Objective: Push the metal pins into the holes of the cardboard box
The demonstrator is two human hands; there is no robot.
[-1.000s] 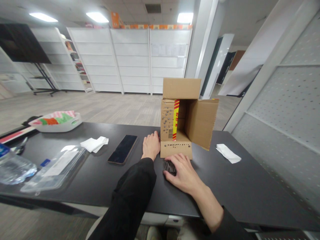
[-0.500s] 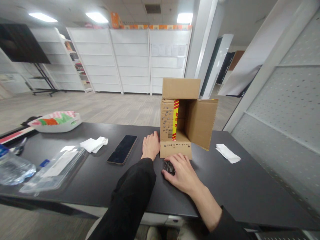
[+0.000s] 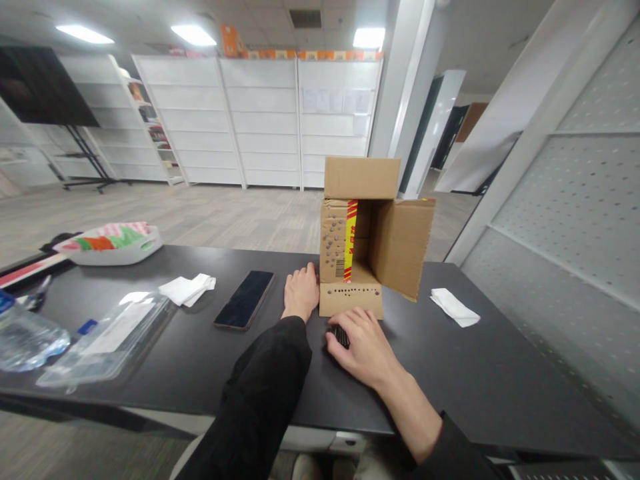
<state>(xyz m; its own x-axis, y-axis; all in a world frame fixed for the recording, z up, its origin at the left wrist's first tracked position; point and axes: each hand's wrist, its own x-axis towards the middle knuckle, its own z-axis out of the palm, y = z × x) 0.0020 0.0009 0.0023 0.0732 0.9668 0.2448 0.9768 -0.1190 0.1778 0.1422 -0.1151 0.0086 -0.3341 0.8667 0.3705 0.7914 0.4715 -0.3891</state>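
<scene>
An open cardboard box (image 3: 404, 247) stands on the table, with its mouth facing me and its flaps spread. Several round grey metal heads dot its left flap, beside a strip of yellow and red tape. Its lower flap (image 3: 345, 307) has a row of small holes and a metal head near each end. My left hand (image 3: 301, 290) lies flat on the table against the box's left side, fingers stretched out. Just in front of the lower flap, my right hand (image 3: 364, 347) curls round a bunch of thin dark metal pins, like nails or screws (image 3: 341, 335); its fingers partly cover them.
Left of my hands lie a phone (image 3: 245, 300), a crumpled tissue (image 3: 187, 289), a clear plastic case (image 3: 110, 340) and a water bottle (image 3: 30, 337). A white basket (image 3: 115, 253) sits at the back left. Another folded tissue (image 3: 454, 307) lies right of the box.
My right thumb has shifted slightly, and the metal pins sit a little deeper in my right hand. My left hand and the box have stayed put.
</scene>
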